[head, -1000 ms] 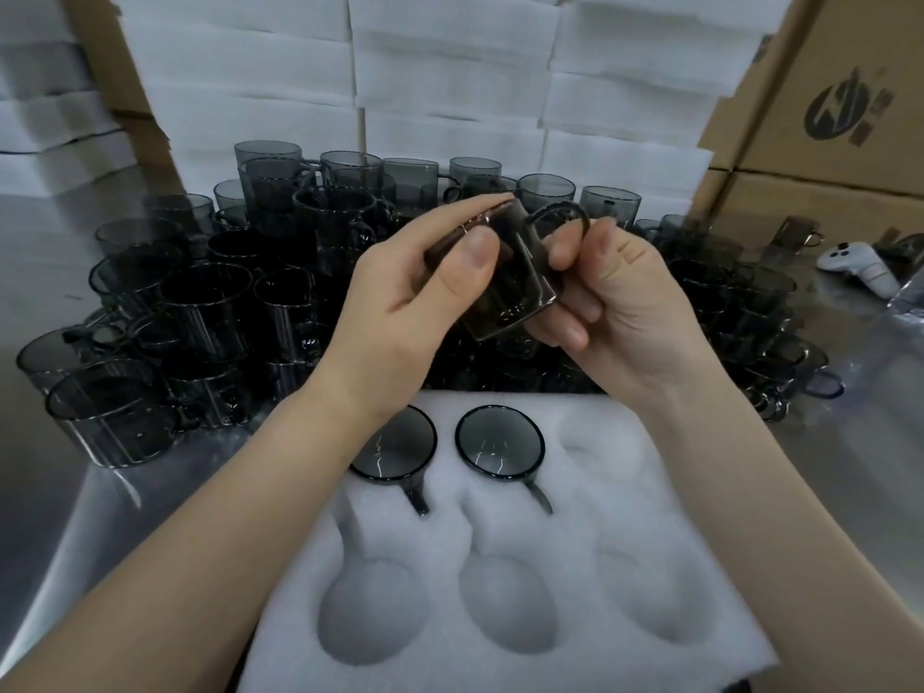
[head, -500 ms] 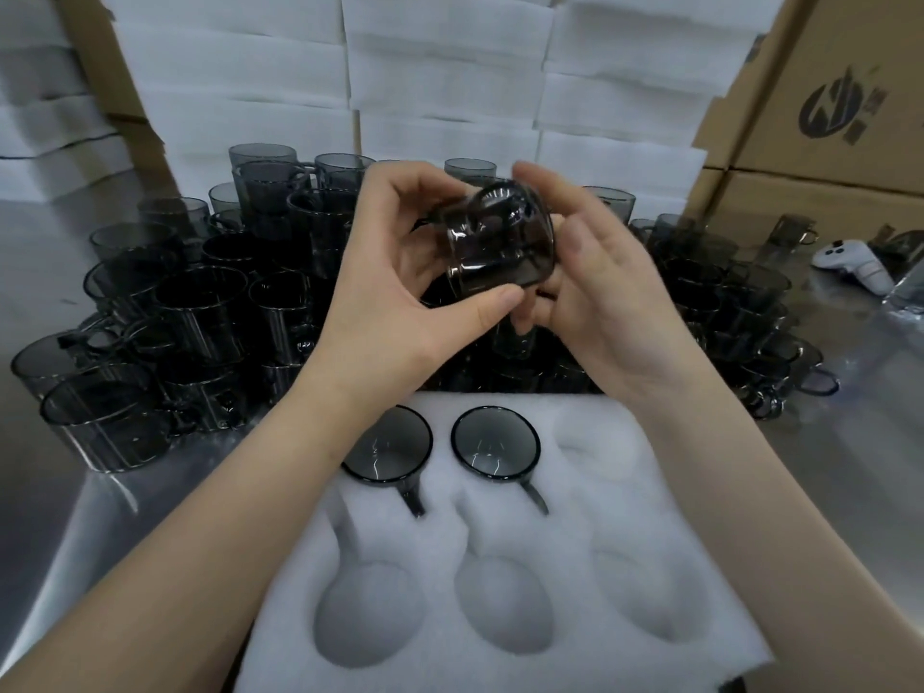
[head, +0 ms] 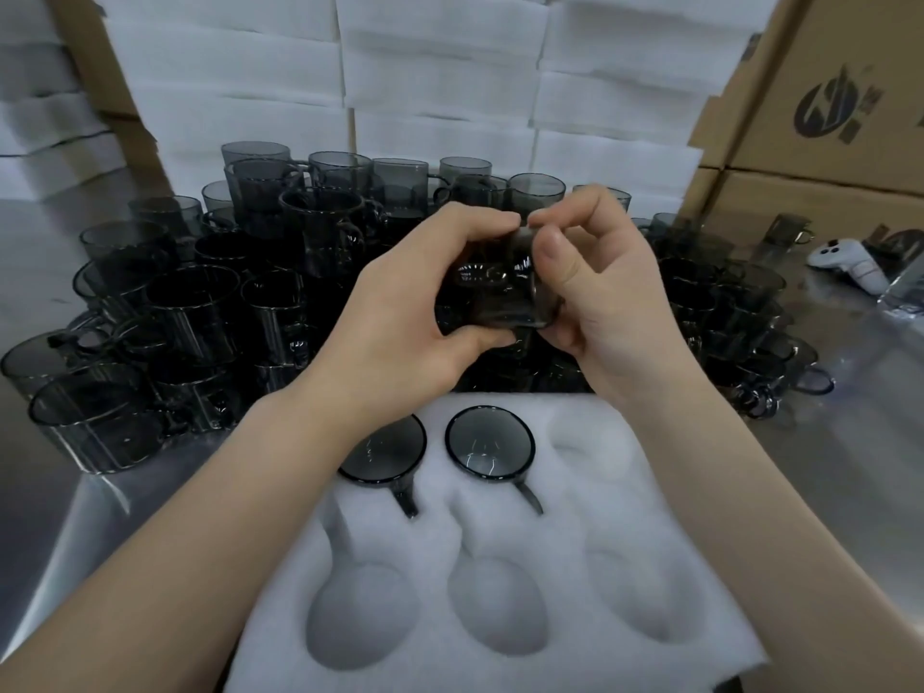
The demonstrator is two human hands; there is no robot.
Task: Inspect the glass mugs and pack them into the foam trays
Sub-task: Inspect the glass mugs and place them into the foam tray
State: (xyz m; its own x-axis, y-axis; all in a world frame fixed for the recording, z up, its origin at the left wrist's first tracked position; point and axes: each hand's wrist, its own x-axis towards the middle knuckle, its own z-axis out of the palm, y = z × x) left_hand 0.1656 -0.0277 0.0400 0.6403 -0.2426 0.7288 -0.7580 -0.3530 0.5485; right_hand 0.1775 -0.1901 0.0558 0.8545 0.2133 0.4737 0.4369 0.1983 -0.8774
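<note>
Both hands hold one smoky grey glass mug (head: 500, 287) above the far edge of the white foam tray (head: 500, 657). My left hand (head: 415, 312) grips it from the left, thumb underneath and fingers over the top. My right hand (head: 605, 297) grips it from the right, thumb on its upper side. Two mugs sit in the tray's far row: one (head: 387, 450) at the left, partly hidden by my left wrist, and one (head: 490, 450) in the middle. The other pockets hold nothing.
A dense crowd of grey glass mugs (head: 200, 317) covers the steel table (head: 850, 467) behind the tray. Stacked white foam trays (head: 440, 82) stand at the back. Cardboard boxes (head: 825, 117) rise at the right, with a white controller (head: 850, 262) beside them.
The mug has been turned between the hands and lowered a little. My right thumb now lies on its upper side, and my left fingers curl over its top.
</note>
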